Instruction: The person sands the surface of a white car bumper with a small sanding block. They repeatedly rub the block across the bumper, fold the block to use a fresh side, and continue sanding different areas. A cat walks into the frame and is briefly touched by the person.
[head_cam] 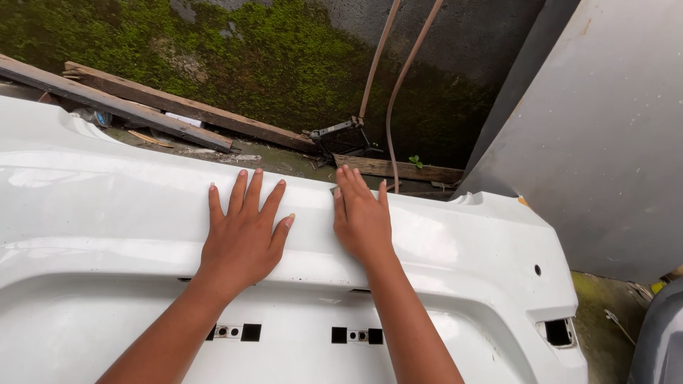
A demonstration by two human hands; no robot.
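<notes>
**K:** Grip status: none closed. Left hand (243, 231) lies flat, palm down, fingers spread, on the white car bumper (107, 213). Right hand (363, 217) also flat, fingers together, holding nothing.

**R:** Where on the panel?

**K:** Both on the raised upper ridge, near the middle, close side by side but not touching each other. Right fingertips (348, 174) reach the far edge of the ridge. Both forearms come up from the bottom of frame, angled inward.

**R:** What can't you see?

**K:** Bumper is cut off at the left and bottom edges, so its full length is unknown. What it rests on is hidden under it. Palms are hidden, so contact pressure can't be told. Square cut-outs (250, 332) sit below the wrists; the left forearm partly covers one.

**R:** Background?

**K:** Mossy wall (284, 64) behind. Weathered wooden planks (142, 107) lean along its base. A dark metal device (341, 136) sits beyond the right fingertips, too small to identify. Two thin hoses (398, 78) run up from it and leave the top of frame. Grey panel (612, 142) stands at right, cropped. Another grey curved part (662, 341) shows only a corner at bottom right.
</notes>
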